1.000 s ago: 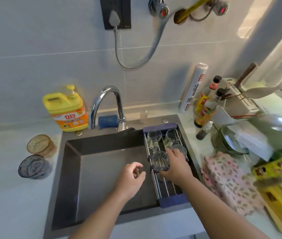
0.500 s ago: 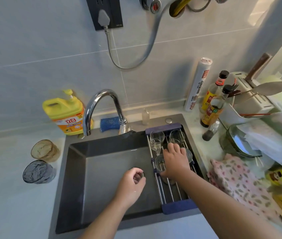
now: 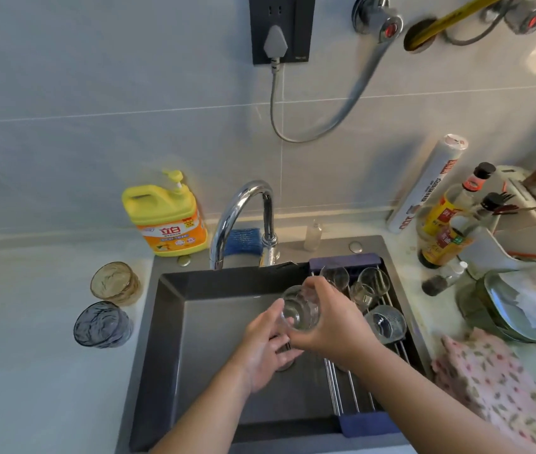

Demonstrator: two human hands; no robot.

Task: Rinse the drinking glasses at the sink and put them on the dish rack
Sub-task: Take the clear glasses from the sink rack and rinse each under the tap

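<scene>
Head view, logged left to right.

On tabletop (image 3: 30,362), at 9 o'clock of sink (image 3: 166,322): blue-grey glass (image 3: 103,324), upright. Amber glass (image 3: 116,283) just beside it at its 12 o'clock; touching or apart not resolvable.

At sink's 11 o'clock: yellow detergent bottle (image 3: 165,221), standing at foot of tiled wall. At 12 o'clock: chrome faucet (image 3: 243,208), spout arched over toward the 9 o'clock side. Blue sponge (image 3: 243,240) behind faucet base.

Over basin, near centre: left hand (image 3: 263,345), thumb up against left wall of clear glass (image 3: 302,311), fingers curled beneath it. Gripping or merely touching: cannot tell.

Right hand (image 3: 335,322) clenched round same clear glass from its 3 o'clock side. Clear glass held over basin, just left of dish rack (image 3: 351,394), not resting on it.

Dish rack laid across sink's 3 o'clock side. Four rack glasses (image 3: 386,324) grouped at its far end, toward 1 o'clock; near rods bare.

On tabletop at sink's 2 o'clock: white roll (image 3: 427,185) leaning on wall, sauce bottles (image 3: 446,221) just beside it. At 4 o'clock: floral cloth (image 3: 495,388), crumpled.
</scene>
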